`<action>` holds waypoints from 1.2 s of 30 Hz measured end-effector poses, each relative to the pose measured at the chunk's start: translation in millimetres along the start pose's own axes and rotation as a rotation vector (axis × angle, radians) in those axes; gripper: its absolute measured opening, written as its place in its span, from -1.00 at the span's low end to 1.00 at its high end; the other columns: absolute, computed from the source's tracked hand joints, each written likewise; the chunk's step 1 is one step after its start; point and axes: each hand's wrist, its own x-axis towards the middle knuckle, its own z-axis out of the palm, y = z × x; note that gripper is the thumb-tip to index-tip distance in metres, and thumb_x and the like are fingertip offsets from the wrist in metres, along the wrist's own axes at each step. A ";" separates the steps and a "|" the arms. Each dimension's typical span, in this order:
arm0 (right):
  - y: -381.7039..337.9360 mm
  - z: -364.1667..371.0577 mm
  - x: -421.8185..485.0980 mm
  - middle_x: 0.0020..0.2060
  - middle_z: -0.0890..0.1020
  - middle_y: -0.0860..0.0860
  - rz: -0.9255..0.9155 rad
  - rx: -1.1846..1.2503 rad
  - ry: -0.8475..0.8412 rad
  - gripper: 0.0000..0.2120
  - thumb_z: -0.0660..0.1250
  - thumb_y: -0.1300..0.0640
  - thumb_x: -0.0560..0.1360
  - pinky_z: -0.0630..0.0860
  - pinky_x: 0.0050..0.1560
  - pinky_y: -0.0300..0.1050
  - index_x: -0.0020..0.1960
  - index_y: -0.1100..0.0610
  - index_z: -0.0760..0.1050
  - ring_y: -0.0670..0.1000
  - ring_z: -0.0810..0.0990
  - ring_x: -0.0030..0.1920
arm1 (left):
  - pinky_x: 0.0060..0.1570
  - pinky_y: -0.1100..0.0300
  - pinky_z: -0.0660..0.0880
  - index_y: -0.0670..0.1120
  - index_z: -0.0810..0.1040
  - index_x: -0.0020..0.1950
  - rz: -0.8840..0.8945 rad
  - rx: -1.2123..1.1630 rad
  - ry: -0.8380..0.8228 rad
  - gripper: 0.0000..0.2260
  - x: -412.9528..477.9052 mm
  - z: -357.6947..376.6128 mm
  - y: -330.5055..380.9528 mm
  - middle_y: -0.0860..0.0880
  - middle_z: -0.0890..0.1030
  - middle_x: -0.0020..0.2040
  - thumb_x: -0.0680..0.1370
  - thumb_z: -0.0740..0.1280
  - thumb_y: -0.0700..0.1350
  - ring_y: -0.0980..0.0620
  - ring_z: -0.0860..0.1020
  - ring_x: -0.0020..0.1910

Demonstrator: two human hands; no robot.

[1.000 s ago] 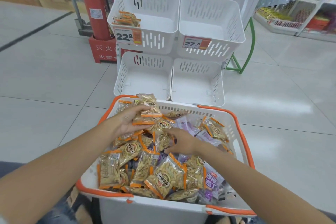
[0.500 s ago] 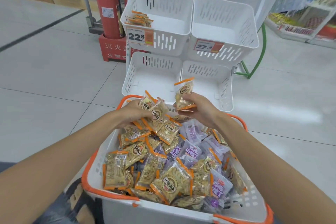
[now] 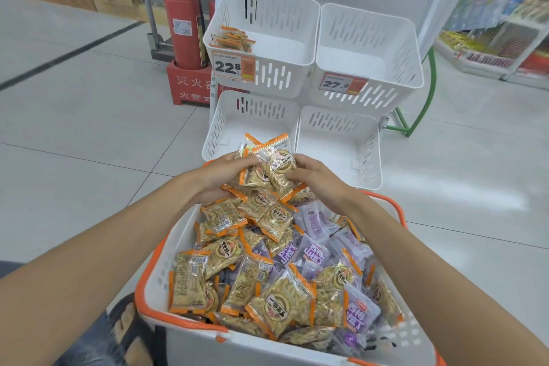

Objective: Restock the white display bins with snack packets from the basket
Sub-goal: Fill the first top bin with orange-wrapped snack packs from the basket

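Observation:
A white basket with an orange rim [image 3: 154, 285] sits in front of me, filled with orange-edged snack packets [image 3: 276, 306] and purple packets [image 3: 315, 255]. My left hand [image 3: 217, 178] and my right hand [image 3: 318, 178] together grip a bunch of orange-edged packets [image 3: 267, 166] above the basket's far end. Beyond stand white display bins: the upper left bin [image 3: 285, 27] holds a few orange packets [image 3: 233, 38], while the upper right bin [image 3: 371, 47], lower left bin [image 3: 225, 119] and lower right bin [image 3: 341, 140] show only bare white bottoms.
A red fire extinguisher [image 3: 182, 27] on a red stand is left of the bins. Price tags 22.8 [image 3: 228, 67] and 27.6 [image 3: 337, 85] hang on the upper bins. A green frame [image 3: 421, 110] and stocked shelves [image 3: 490, 47] are to the right. Grey tiled floor surrounds everything.
My right hand lifted a packet out of the basket and brought it to the left hand. Both hands now hold the bunch together, higher and nearer the lower bins.

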 end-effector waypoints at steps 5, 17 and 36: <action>2.0 -0.3 6.1 0.20 0.54 0.36 0.083 0.335 0.039 -0.60 0.39 0.25 0.44 0.49 0.25 0.21 0.26 0.33 0.47 0.18 0.59 0.06 | -0.04 0.10 0.59 0.06 0.40 0.41 0.061 -0.212 -0.016 -0.25 -1.3 11.9 6.6 -0.07 0.52 0.37 0.33 0.41 0.40 -0.01 0.61 0.19; -41.5 23.7 34.4 0.41 0.37 0.11 -0.106 0.028 0.224 -0.63 0.06 -0.08 0.65 0.37 0.36 0.10 0.38 -0.01 0.40 0.06 0.38 0.40 | 0.10 -0.16 0.59 -0.08 0.51 0.27 0.286 -0.091 0.156 -0.49 -4.4 35.2 50.2 -0.19 0.67 0.07 0.49 0.35 0.25 -0.18 0.67 0.03; -161.0 -109.1 306.8 0.06 0.63 0.09 -0.089 0.224 -0.027 -0.56 0.43 0.26 0.41 0.48 -0.09 -0.19 0.26 0.16 0.45 0.06 0.60 0.00 | 0.40 -0.24 0.17 0.11 0.47 0.26 0.594 0.664 0.477 -0.44 160.7 -98.9 280.9 -0.05 0.41 0.43 0.48 -0.07 0.35 -0.13 0.32 0.42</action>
